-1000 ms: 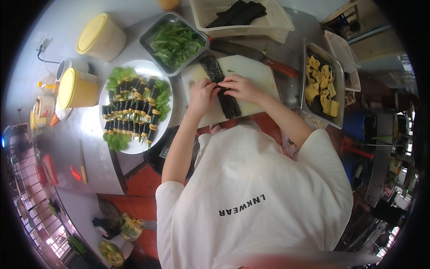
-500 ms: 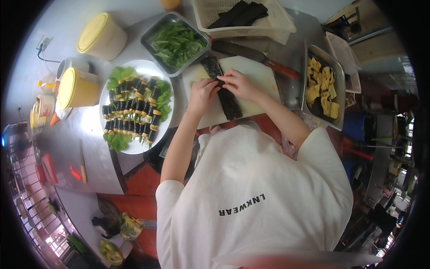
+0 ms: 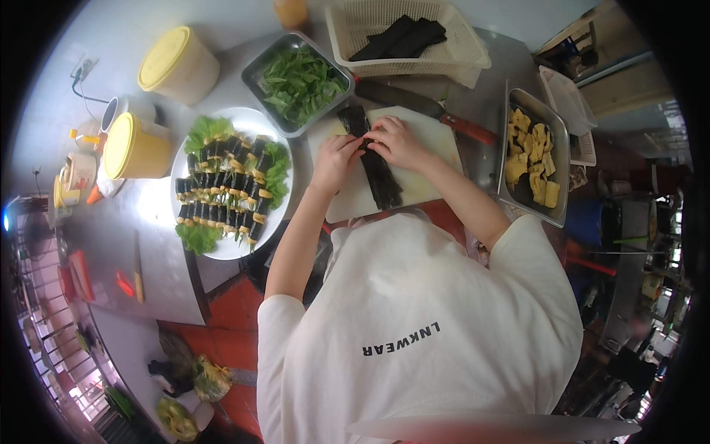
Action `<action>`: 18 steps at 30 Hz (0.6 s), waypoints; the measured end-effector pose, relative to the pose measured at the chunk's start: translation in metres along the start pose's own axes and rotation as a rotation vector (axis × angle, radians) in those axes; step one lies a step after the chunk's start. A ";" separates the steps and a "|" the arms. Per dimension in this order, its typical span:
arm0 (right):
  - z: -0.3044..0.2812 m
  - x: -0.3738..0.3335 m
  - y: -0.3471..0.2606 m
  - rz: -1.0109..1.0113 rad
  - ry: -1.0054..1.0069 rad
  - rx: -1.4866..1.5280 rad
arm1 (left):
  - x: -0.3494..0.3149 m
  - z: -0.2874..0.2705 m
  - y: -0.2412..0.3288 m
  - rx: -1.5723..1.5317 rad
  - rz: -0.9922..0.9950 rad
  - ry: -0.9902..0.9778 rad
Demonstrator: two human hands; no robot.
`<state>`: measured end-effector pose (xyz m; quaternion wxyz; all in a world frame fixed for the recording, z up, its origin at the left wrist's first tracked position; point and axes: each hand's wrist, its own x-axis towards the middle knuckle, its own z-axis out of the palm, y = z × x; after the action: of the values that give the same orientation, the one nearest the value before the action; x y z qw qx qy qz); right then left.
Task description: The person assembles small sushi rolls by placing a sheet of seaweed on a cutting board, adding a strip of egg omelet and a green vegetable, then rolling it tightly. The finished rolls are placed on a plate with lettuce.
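Observation:
A dark strip of seaweed (image 3: pixel 382 183) lies lengthwise across the white cutting board (image 3: pixel 425 185). Over its middle, my left hand (image 3: pixel 338 160) and my right hand (image 3: pixel 399 144) meet, with fingers and thumbs bent in a pinch on the strip. Anything small between the fingertips is hidden. Left of the board, a white plate (image 3: pixel 282 211) holds rows of seaweed-wrapped rolls (image 3: pixel 222 180) with yellow pieces and green stems, on lettuce leaves (image 3: pixel 205 135). A large knife (image 3: pixel 414 100) with a wooden handle rests along the board's far edge.
Behind the plate and board stands a metal tray of green leaves (image 3: pixel 299 85). A cream basket (image 3: pixel 473 55) holds more seaweed strips (image 3: pixel 403 38). On the right, a metal tray (image 3: pixel 560 200) contains yellow fried pieces (image 3: pixel 531 152). Yellow-lidded tubs (image 3: pixel 177 65) stand at the left.
The whole view has shifted slightly, so the table's things sit a little lower. Both hands remain pinched at the strip's middle, with only small finger movement.

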<state>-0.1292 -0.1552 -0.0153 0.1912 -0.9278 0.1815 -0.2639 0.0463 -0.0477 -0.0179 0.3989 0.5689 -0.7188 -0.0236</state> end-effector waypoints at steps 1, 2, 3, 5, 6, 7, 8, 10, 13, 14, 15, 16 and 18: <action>-0.001 0.001 -0.003 -0.019 0.021 0.010 | 0.000 0.001 -0.002 -0.010 -0.023 0.006; -0.001 0.002 -0.004 -0.039 0.042 0.019 | 0.003 0.002 -0.006 -0.033 -0.034 -0.028; -0.001 0.001 -0.002 -0.042 0.019 0.051 | 0.006 0.002 -0.012 -0.056 -0.045 -0.062; 0.000 -0.003 0.002 -0.050 -0.028 0.117 | 0.012 -0.003 -0.012 -0.023 -0.054 -0.102; 0.002 -0.003 0.003 -0.035 -0.010 0.120 | 0.015 -0.006 -0.012 0.033 -0.051 -0.107; 0.002 -0.001 0.003 -0.020 0.009 0.121 | 0.018 -0.008 -0.012 0.088 -0.046 -0.113; 0.002 0.002 0.002 -0.004 0.028 0.121 | 0.019 -0.009 -0.012 0.097 -0.053 -0.104; 0.009 0.005 0.004 0.026 0.052 0.063 | 0.023 -0.010 -0.015 0.115 -0.066 -0.086; 0.011 0.006 0.008 0.024 0.126 -0.045 | 0.017 -0.003 -0.011 0.085 0.082 -0.047; 0.011 0.007 0.007 0.016 0.156 -0.083 | 0.017 -0.002 -0.012 0.068 0.076 -0.032; 0.011 0.009 0.009 0.000 0.165 -0.098 | 0.017 -0.001 -0.013 0.050 0.070 -0.018; 0.011 0.013 0.010 -0.015 0.173 -0.112 | 0.017 0.000 -0.015 0.033 0.063 -0.005; 0.009 0.014 0.011 -0.016 0.128 -0.024 | 0.021 0.001 -0.021 0.036 0.015 -0.025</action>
<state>-0.1151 -0.1686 -0.0216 0.1658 -0.9128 0.1889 -0.3219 0.0612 -0.0728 -0.0177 0.3800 0.5703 -0.7281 -0.0150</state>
